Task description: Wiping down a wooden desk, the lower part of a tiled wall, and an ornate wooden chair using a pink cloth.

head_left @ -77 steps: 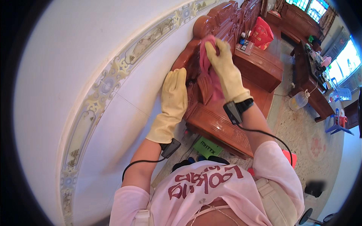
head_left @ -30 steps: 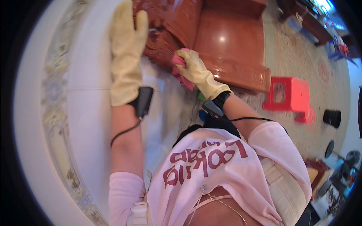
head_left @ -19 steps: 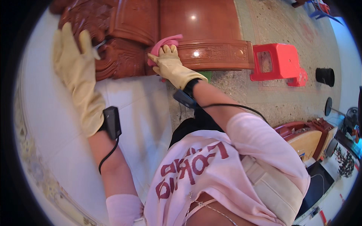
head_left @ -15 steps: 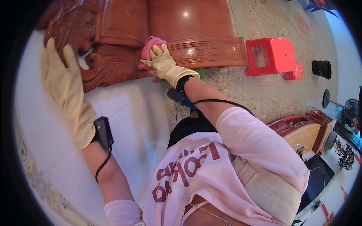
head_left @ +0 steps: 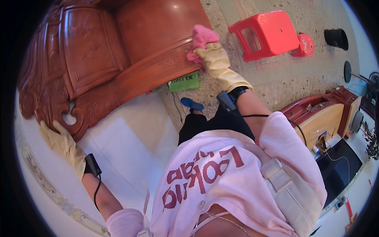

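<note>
A carved reddish-brown wooden bench [head_left: 92, 43] fills the upper left, its seat front running toward the upper middle. My right hand [head_left: 216, 59], in a pale yellow rubber glove, grips a pink cloth [head_left: 205, 36] against the far end of the carved seat front. Part of the cloth drapes over that edge. At the far left, my left hand [head_left: 59, 144] wears a matching glove, its fingers apart and nothing in them. The fingertips are by the scrolled edge of the bench; whether they touch it I cannot tell.
A red plastic stool [head_left: 272, 33] and a smaller red stool [head_left: 304, 44] stand right of the bench, with a black bin [head_left: 336, 38] beyond. Under the bench front sits a green box [head_left: 184, 82]. A wooden cabinet [head_left: 316, 118] is at right. Cables run from both wrist devices.
My right hand has slid the pink cloth rightward along the seat front to its end. The left hand now appears lower, by the scrolled edge. The view has shifted, baring the green box.
</note>
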### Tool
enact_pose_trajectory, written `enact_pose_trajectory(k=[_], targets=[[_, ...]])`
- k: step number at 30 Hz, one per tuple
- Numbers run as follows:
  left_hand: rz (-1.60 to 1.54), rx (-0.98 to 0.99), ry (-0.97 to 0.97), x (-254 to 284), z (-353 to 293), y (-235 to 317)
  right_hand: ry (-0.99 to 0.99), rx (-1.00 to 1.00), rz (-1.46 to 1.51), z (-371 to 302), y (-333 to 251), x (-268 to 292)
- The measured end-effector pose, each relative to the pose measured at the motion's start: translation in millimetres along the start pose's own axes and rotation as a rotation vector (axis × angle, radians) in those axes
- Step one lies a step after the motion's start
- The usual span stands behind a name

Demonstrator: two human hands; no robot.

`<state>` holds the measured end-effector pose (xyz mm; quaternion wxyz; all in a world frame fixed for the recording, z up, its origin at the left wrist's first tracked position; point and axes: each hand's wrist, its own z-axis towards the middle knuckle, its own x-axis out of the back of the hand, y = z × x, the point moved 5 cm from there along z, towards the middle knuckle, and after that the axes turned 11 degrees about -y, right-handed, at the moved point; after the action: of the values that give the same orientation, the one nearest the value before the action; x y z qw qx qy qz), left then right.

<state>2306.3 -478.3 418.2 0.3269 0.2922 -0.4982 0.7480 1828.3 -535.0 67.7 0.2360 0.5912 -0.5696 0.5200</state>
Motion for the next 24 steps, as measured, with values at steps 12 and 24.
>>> enact_pose_trajectory(k=[12,24], targets=[[0.125,0.053,-0.053,-1,-10,-14,0.004,-0.094,1.455,-11,104,-23],[0.136,-0.033,0.008,-30,-15,-38,-0.033,-0.353,1.132,46,165,-254]])
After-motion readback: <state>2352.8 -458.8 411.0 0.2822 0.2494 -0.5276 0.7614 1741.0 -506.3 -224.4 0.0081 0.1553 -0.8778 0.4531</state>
